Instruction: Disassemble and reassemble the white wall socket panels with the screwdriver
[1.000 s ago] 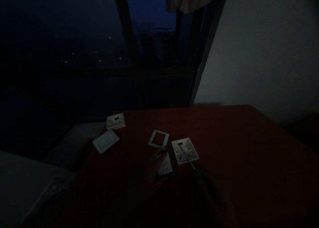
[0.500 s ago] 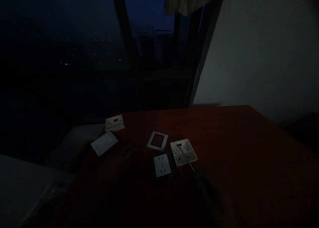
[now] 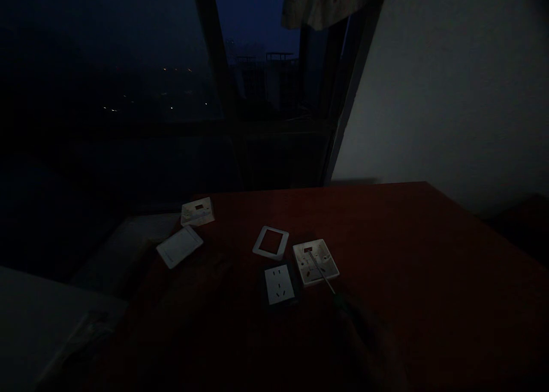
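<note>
In the dim light, my right hand (image 3: pixel 371 338) is closed around the dark green handle of a screwdriver (image 3: pixel 322 274). Its metal shaft reaches over a white square socket back box (image 3: pixel 317 271), the tip near the slot in the far side. Just left of the box lies a socket insert (image 3: pixel 279 284) with a white face and dark border. Behind that insert rests a white square frame (image 3: pixel 258 247). My left hand (image 3: pixel 201 280), very dark, is low over the table on the left, fingers faintly stretched out and holding nothing I can see.
At the table's left edge are a white cover plate (image 3: pixel 179 247) and a second white back box (image 3: pixel 197 211). The reddish-brown table (image 3: pixel 377 209) meets a pale wall (image 3: pixel 450 95) on the right. A dark window (image 3: pixel 266 158) stands behind, with a cloth (image 3: pixel 330 3) hanging above.
My left hand has shifted slightly to the left. The screwdriver has barely moved, and the socket parts stay where they were.
</note>
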`<state>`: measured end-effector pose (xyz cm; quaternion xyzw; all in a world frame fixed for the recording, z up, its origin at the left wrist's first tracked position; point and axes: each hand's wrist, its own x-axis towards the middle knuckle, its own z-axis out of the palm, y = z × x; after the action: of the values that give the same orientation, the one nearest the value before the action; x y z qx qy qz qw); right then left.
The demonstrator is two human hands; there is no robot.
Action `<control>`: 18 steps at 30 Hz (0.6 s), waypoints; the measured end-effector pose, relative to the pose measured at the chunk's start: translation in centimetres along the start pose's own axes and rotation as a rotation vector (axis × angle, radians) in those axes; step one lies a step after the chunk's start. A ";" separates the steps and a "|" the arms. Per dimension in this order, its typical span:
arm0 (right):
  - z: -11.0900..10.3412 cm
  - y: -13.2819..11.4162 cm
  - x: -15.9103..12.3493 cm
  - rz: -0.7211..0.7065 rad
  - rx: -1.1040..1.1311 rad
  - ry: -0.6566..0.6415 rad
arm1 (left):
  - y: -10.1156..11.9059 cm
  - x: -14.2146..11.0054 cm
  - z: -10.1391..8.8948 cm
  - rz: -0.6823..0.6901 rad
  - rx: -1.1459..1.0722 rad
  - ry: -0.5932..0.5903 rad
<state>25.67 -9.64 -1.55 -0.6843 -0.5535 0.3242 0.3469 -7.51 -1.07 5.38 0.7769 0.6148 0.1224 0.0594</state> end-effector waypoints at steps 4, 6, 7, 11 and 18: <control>0.0 -0.2 0.0 0.017 -0.019 -0.009 | 0.4 0.2 -0.1 0.005 0.009 -0.056; 0.0 -0.4 -0.1 0.022 -0.023 -0.003 | 0.5 0.2 -0.2 0.005 0.016 -0.074; 0.0 -0.5 -0.1 0.021 -0.023 0.002 | 0.5 0.3 -0.2 0.006 0.020 -0.080; -0.1 -0.6 -0.1 0.025 -0.046 -0.002 | 0.5 0.3 -0.2 0.004 0.037 -0.097; 0.0 -0.4 0.0 0.013 -0.009 -0.001 | 0.6 0.5 0.0 -0.017 0.066 -0.110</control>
<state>25.48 -9.56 -1.21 -0.6892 -0.5506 0.3242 0.3417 -6.83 -0.75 5.58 0.7789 0.6207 0.0584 0.0685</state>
